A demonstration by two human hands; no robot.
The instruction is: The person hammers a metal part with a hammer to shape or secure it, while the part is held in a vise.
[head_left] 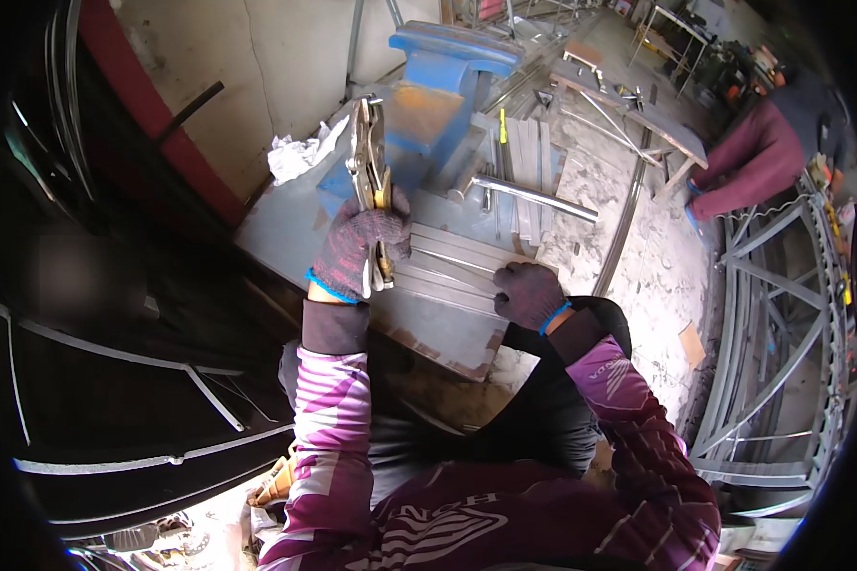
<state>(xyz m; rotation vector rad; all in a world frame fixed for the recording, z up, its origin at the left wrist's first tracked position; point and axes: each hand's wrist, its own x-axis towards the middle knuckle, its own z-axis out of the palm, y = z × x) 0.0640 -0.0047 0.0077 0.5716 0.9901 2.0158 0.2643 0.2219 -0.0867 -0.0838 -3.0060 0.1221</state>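
My left hand (pixel 362 246), in a dark knitted glove, is wrapped round locking pliers (pixel 368 152) held upright, with something yellow along the handle. My right hand (pixel 531 293), gloved too, is closed at the right end of several flat metal strips (pixel 448 274) lying on a grey metal table (pixel 448 330). Whether its fingers grip a strip is hidden. Behind the strips, a hammer (pixel 535 197) with a shiny tubular handle lies across the table. A blue vise (pixel 438 100) stands at the table's far side.
Crumpled white paper (pixel 305 152) lies left of the vise. More flat bars (pixel 526 171) and a yellow-green marker (pixel 503 127) are beyond the hammer. A bench (pixel 638 119) stands farther back. At the right, another person (pixel 757 157) bends near a metal lattice frame (pixel 771 333).
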